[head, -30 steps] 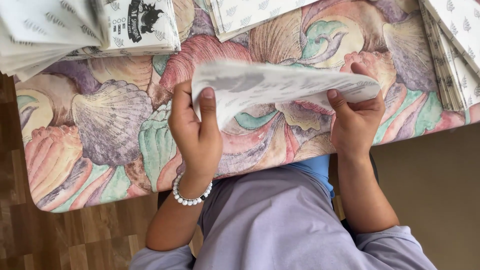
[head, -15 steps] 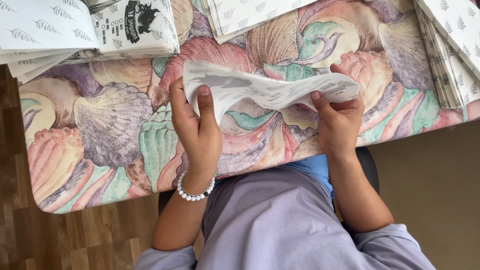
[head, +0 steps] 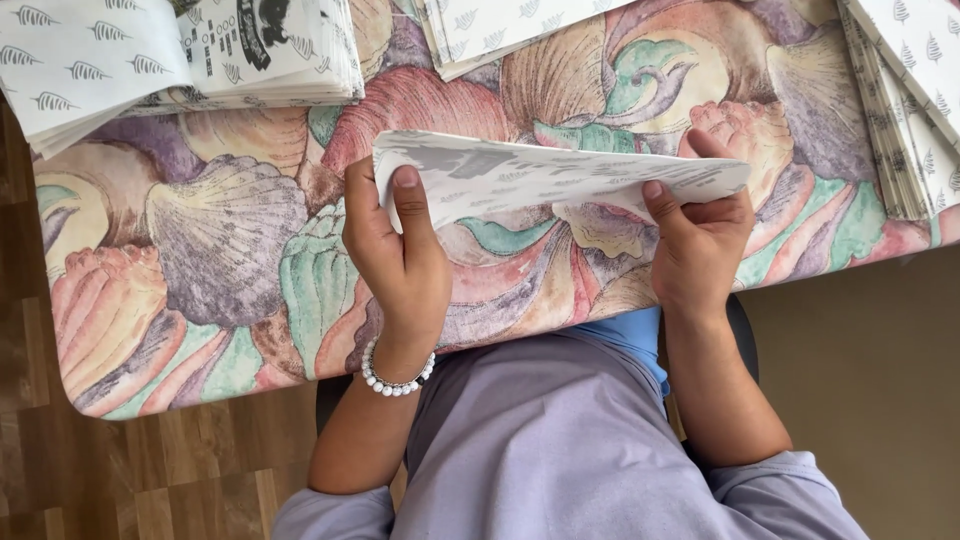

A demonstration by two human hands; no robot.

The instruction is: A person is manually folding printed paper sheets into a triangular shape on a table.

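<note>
Since the earlier frame the printed paper sheet (head: 540, 175) has flattened into a fold. Left hand (head: 400, 255) and right hand (head: 700, 245) fingers pinch its ends, just above the shell-patterned counter (head: 220, 250).

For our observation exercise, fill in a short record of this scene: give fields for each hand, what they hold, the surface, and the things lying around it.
left hand: grips the left end of the sheet, thumb on top
right hand: grips the right end of the sheet
sheet: white paper with a grey leaf print, folded, lifted over the table
wrist: white bead bracelet on the left
surface: tablecloth with a shell pattern
around: paper stacks at top left, top middle and right edge
floor: wood
</note>
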